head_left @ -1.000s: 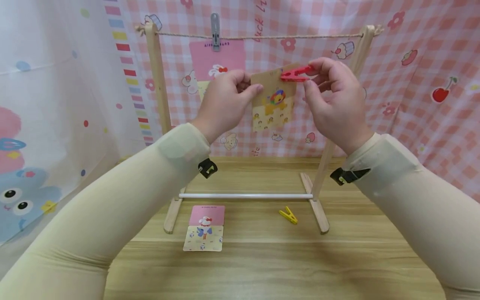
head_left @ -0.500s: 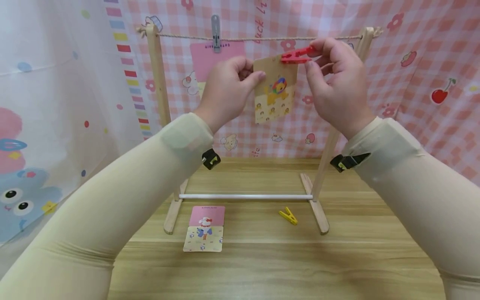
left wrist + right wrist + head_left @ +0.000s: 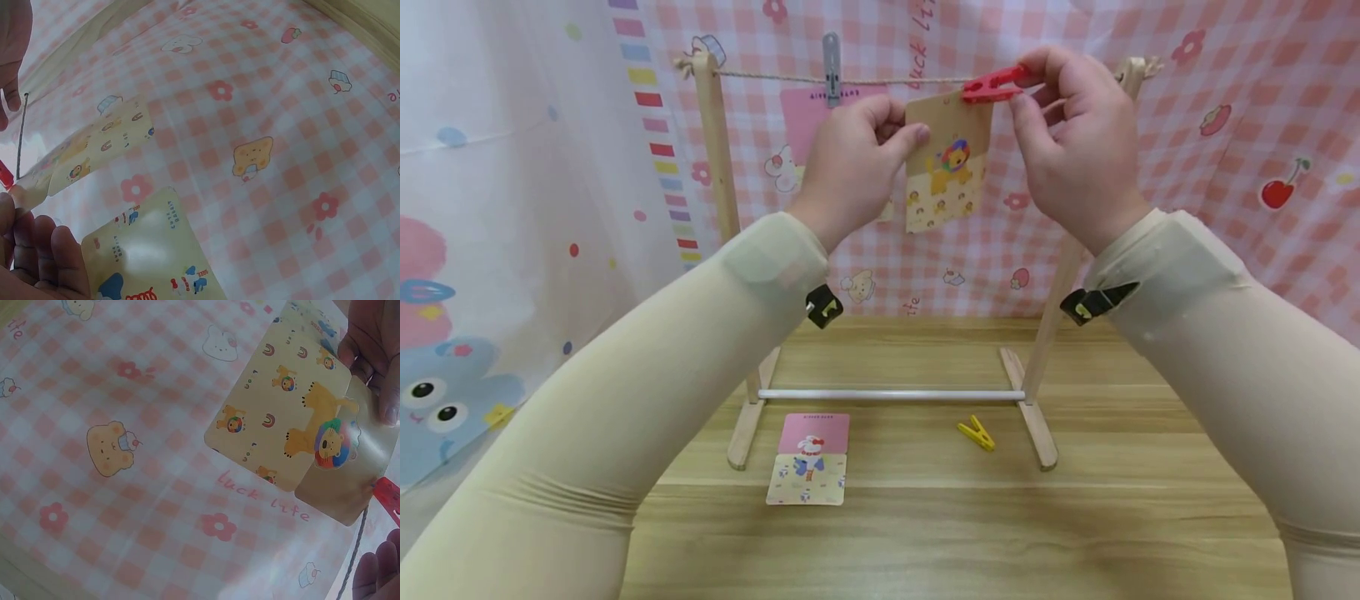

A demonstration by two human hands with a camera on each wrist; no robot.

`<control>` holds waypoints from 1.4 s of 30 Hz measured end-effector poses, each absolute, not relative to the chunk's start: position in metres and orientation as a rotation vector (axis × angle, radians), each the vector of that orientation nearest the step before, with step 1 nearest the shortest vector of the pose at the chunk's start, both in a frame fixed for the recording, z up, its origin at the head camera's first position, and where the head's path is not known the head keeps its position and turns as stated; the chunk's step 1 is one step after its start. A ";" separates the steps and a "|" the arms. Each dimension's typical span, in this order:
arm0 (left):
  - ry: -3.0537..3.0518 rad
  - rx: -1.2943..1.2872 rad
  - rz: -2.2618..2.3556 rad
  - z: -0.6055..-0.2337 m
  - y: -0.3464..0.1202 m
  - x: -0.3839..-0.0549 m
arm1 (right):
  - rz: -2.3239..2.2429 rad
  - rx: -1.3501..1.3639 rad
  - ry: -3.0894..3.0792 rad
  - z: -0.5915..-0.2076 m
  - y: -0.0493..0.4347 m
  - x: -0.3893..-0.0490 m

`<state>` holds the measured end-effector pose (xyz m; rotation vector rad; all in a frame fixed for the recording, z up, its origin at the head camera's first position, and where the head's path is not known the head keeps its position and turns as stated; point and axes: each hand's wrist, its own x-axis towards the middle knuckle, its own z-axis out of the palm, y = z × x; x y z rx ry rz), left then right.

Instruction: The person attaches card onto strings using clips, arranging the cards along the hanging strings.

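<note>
My left hand point(image 3: 853, 162) pinches the left edge of a brown and cream card with a lion on it point(image 3: 946, 190). The red clothespin point(image 3: 987, 87) is between the thumb and fingers of my right hand point(image 3: 1078, 146), its jaw end at the card's top edge. Card and clothespin are held up at the rope point(image 3: 760, 76), overlapping its line in the head view. In the right wrist view the lion card point(image 3: 262, 406) shows full face, with the red clothespin point(image 3: 389, 497) at its brown end. Behind my left hand hangs a pink card point(image 3: 801, 125) under a grey clip point(image 3: 832, 71).
The rope runs between two wooden posts point(image 3: 721, 158), joined low down by a white rod point(image 3: 887, 394). On the wooden table point(image 3: 925, 525) lie another pink and cream card point(image 3: 790, 471) and a yellow clothespin point(image 3: 976, 433). A pink checked cloth point(image 3: 970, 250) hangs behind.
Both hands have risen, bringing the lion card and red clothespin up to the rope's height. The hanging card, the card on the table and the yellow clothespin stay in place.
</note>
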<state>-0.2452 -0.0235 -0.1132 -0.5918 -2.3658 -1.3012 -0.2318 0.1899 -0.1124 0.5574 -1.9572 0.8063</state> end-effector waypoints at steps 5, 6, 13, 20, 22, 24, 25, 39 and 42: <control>-2.363 -0.574 -1.285 -0.112 -0.023 -0.247 | 0.789 0.561 -1.963 -0.109 0.189 -0.233; -2.362 -0.569 -1.284 -0.111 -0.023 -0.247 | 0.781 0.564 -1.962 -0.108 0.189 -0.233; -2.356 -0.524 -1.335 -0.110 -0.022 -0.248 | 0.733 0.563 -1.975 -0.104 0.187 -0.236; -2.361 -0.465 -1.366 -0.109 -0.020 -0.249 | 0.655 0.564 -1.984 -0.099 0.187 -0.238; -2.364 -0.454 -1.361 -0.109 -0.019 -0.250 | 0.639 0.566 -1.980 -0.098 0.186 -0.238; -2.369 -0.442 -1.351 -0.109 -0.019 -0.250 | 0.630 0.568 -1.975 -0.097 0.186 -0.239; -2.371 -0.436 -1.346 -0.109 -0.019 -0.251 | 0.623 0.568 -1.973 -0.096 0.185 -0.239; -2.381 -0.376 -1.303 -0.111 -0.018 -0.255 | 0.509 0.619 -1.971 -0.092 0.186 -0.247; -2.384 -0.375 -1.300 -0.111 -0.018 -0.255 | 0.497 0.638 -1.972 -0.092 0.186 -0.249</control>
